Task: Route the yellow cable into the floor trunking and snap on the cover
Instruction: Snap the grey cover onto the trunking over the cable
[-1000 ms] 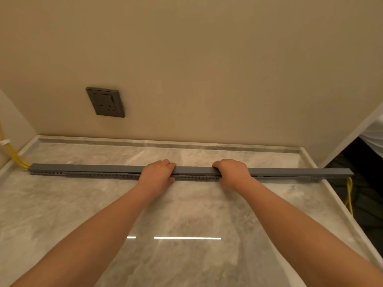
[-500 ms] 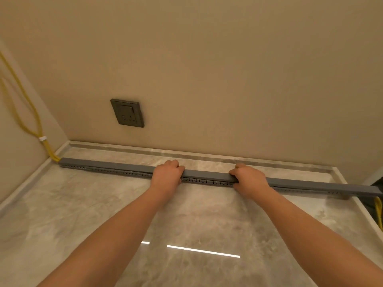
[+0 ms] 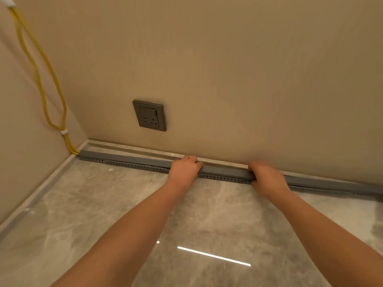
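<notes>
My left hand [image 3: 184, 171] and right hand [image 3: 267, 179] grip the grey cover [image 3: 224, 170] atop the floor trunking [image 3: 132, 165], yellow cable [image 3: 69, 141] entering its left end.

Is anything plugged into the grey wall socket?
No, the wall socket has a bare face with open pin holes; the yellow cable runs into the left end of the trunking instead.

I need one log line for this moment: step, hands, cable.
step: pressing cover onto trunking | left hand: grips cover | right hand: grips cover | cable: enters trunking at left end
</notes>
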